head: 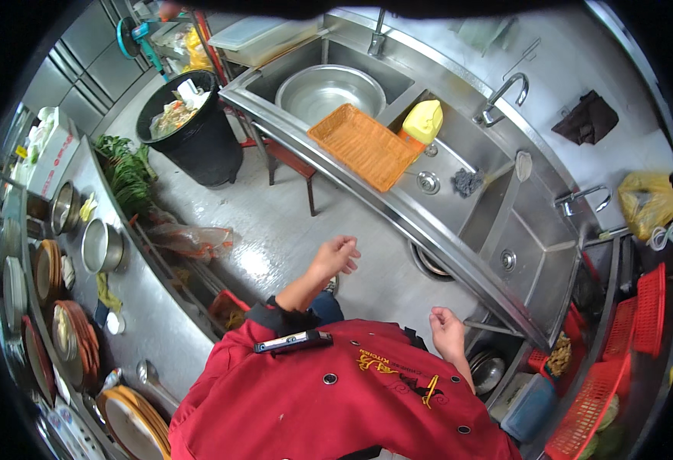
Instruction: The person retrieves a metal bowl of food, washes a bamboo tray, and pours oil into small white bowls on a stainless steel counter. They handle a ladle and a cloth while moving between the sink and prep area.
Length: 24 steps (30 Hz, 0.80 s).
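My left hand (335, 256) hangs over the tiled floor in front of my red jacket, fingers loosely bent, holding nothing. My right hand (447, 332) is lower, near the front edge of the stainless steel sink unit (457, 233), with its fingers half curled and nothing in them. An orange woven basket (362, 146) lies across the sink's front rim. Beside it stands a yellow plastic jug (424, 122), partly hidden by the basket. A dark scouring pad (467, 182) sits in the middle basin. A round metal basin (332, 95) occupies the left basin.
A black waste bin (198, 144) with food scraps stands at the far left of the sink, near a small brown stool (287, 161). To my left runs a steel counter (158, 299) with metal bowls (102, 246) and stacked plates (132, 425). Red plastic baskets (592, 408) line the right side.
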Each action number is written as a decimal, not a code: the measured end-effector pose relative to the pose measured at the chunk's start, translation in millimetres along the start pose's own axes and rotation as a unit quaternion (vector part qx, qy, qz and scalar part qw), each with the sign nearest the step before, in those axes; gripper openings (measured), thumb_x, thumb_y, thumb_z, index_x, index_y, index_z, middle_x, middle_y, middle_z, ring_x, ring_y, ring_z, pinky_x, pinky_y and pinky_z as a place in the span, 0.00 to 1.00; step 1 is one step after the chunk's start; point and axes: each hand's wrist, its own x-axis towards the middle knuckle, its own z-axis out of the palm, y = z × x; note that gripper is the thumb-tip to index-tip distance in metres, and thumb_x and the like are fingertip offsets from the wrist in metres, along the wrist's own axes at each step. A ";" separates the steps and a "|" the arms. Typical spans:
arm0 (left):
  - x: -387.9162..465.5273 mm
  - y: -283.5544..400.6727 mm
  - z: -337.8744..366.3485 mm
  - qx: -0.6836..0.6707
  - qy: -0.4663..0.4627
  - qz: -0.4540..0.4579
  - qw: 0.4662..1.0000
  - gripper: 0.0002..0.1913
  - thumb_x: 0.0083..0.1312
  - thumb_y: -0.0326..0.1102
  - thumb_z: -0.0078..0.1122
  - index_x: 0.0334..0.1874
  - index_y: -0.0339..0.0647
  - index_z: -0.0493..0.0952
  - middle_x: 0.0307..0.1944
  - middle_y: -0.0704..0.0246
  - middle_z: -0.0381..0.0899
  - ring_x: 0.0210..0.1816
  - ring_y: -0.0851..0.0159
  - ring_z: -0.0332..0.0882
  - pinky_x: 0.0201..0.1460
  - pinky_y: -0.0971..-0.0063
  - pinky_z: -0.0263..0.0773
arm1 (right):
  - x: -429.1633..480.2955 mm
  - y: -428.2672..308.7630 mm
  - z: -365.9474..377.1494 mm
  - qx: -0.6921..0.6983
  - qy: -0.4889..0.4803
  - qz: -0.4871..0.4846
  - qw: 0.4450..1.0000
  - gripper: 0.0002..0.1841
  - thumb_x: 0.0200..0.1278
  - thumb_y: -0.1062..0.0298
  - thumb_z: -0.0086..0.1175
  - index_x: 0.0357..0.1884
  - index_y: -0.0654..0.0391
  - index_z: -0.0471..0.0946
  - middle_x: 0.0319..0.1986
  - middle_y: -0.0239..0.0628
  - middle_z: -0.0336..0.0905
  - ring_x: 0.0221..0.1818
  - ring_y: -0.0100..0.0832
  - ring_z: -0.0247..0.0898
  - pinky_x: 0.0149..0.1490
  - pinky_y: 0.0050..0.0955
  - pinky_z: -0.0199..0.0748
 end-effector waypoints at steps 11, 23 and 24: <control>245.4 82.7 -18.6 0.064 0.231 -0.084 0.967 0.38 0.64 0.46 0.60 0.67 0.38 0.48 0.30 0.58 0.79 0.17 0.61 0.77 0.16 0.70 0.74 | 107.8 -79.7 31.9 -0.064 -0.053 -0.042 0.996 0.13 0.60 0.67 0.56 0.44 0.62 0.76 0.43 0.49 0.79 0.45 0.50 0.75 0.49 0.39 0.74; 228.1 48.6 20.7 -0.024 0.101 0.033 0.994 0.20 0.60 0.20 0.46 0.56 0.33 0.63 0.43 0.58 0.79 0.31 0.60 0.83 0.21 0.70 0.80 | 157.7 -38.4 34.4 0.104 0.002 0.056 0.993 0.27 0.64 0.59 0.57 0.60 0.65 0.67 0.48 0.54 0.78 0.50 0.46 0.77 0.52 0.35 0.74; 216.6 46.5 33.3 -0.023 0.068 0.039 0.997 0.21 0.60 0.20 0.46 0.57 0.34 0.64 0.43 0.58 0.79 0.32 0.61 0.83 0.23 0.71 0.80 | 164.7 -30.7 28.4 0.128 -0.038 0.098 0.986 0.35 0.67 0.54 0.55 0.69 0.63 0.56 0.57 0.54 0.72 0.56 0.43 0.73 0.57 0.35 0.71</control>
